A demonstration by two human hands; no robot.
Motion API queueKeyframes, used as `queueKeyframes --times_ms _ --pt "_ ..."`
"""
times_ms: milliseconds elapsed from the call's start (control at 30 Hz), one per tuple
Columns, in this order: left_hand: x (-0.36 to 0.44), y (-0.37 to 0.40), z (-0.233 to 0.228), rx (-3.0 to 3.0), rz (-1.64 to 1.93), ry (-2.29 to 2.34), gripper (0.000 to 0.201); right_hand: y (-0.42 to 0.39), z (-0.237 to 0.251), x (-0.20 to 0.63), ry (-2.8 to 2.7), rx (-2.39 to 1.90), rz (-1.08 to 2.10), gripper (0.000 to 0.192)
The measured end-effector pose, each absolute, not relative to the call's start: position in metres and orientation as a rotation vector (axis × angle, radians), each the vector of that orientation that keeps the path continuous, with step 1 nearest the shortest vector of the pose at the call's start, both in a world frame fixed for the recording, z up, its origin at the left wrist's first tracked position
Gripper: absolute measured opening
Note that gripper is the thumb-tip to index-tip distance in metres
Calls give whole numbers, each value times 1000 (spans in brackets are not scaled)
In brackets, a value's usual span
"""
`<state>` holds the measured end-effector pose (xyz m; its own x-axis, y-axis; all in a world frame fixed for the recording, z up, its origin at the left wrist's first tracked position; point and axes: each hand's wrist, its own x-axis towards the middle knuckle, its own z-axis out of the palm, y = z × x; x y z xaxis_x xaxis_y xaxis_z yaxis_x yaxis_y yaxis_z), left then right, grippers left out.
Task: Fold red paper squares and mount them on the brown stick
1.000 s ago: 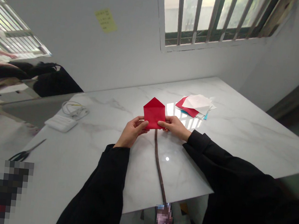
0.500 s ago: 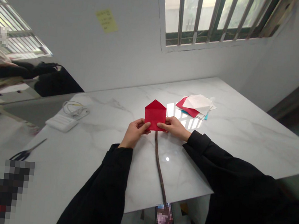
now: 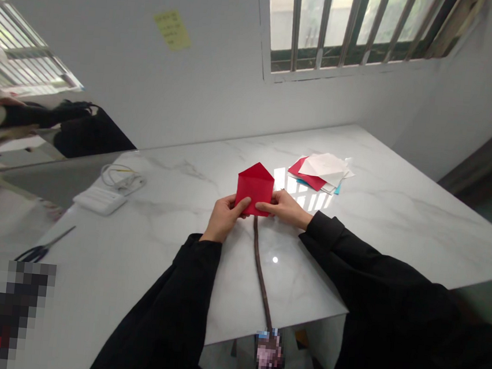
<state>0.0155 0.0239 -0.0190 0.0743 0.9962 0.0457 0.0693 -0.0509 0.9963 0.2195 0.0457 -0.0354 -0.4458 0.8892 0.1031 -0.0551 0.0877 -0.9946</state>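
Note:
A small red envelope (image 3: 255,190) is held up above the marble-patterned table (image 3: 170,247), its pointed flap raised at the top. My left hand (image 3: 224,212) pinches its lower left corner, thumb on the front and fingers behind. At the lower right, my right hand (image 3: 285,207) grips it the same way, with the thumb across the front. The fingers behind the envelope are mostly hidden. Below it a thin brown stick (image 3: 259,267) runs down past the table's front edge; its upper end is hidden behind the envelope.
Beyond my right hand lies a pile of white, red and blue envelopes (image 3: 323,171). To the left are a white power strip or box (image 3: 100,200) with a coiled cable (image 3: 122,178), and scissors (image 3: 44,246). A barred window (image 3: 330,30) is in the wall.
Both hands keep hold of the red envelope. My left thumb has shifted slightly up and right on its front; the envelope's flap leans slightly to the right. The view has shifted a little.

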Motion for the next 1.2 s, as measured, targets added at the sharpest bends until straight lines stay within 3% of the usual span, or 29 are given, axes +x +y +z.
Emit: queueKeyframes --times_ms 167,367,533,767,1200 --pt "18 24 -16 1263 1241 1189 57 46 -31 224 -1552 -828 1575 45" --pt "8 24 -15 1227 1086 1107 60 57 -21 240 -1031 -726 1874 69" --pt "3 24 -14 1285 995 1105 50 58 -25 243 -1070 -776 1902 48" --pt "4 21 -10 1378 973 1102 44 48 -29 233 -1279 -780 1774 37" --pt "16 20 -16 1355 1040 1084 48 47 -28 230 -1404 -867 1650 37"
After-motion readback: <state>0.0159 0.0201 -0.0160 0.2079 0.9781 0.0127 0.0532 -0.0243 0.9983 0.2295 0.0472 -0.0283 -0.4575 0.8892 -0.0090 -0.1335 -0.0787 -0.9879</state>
